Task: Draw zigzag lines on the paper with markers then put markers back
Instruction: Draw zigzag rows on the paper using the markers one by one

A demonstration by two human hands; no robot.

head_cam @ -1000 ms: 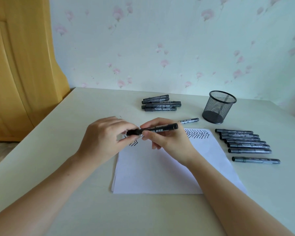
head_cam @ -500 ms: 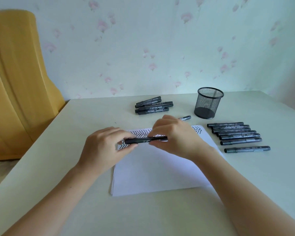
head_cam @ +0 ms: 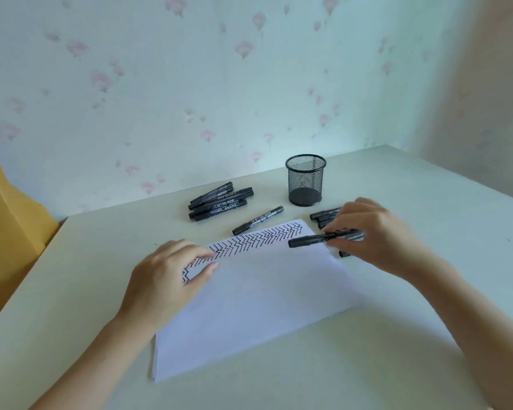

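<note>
White paper [head_cam: 249, 306] lies stacked on a pale table [head_cam: 71, 335] nearest the camera, its sheets too thin to count, under a person's two bare hands. One left hand [head_cam: 166, 279] rests on the stack's left edge with fingers loosely extended and holding nothing, the fingertips lying beside a single band of black zigzag lines [head_cam: 255, 241] that runs along the far edge of the top sheet. To the right, one right hand [head_cam: 373, 235] pinches one black marker [head_cam: 323, 238] between thumb and fingers; the marker lies roughly level, its capped end pointing toward the left hand, over the paper's far right corner. Just beyond and beneath the right hand, a row of markers [head_cam: 326, 216] is mostly hidden, so their number cannot be told. Past the zigzag band, between the two hands, one lone marker [head_cam: 258, 224] lies on the table. Farther off, beyond the left hand, sits a pile of about five markers [head_cam: 219, 201]. One black mesh cup [head_cam: 305, 180] stands upright beyond the right hand, near the floral wall [head_cam: 190, 84].
</note>
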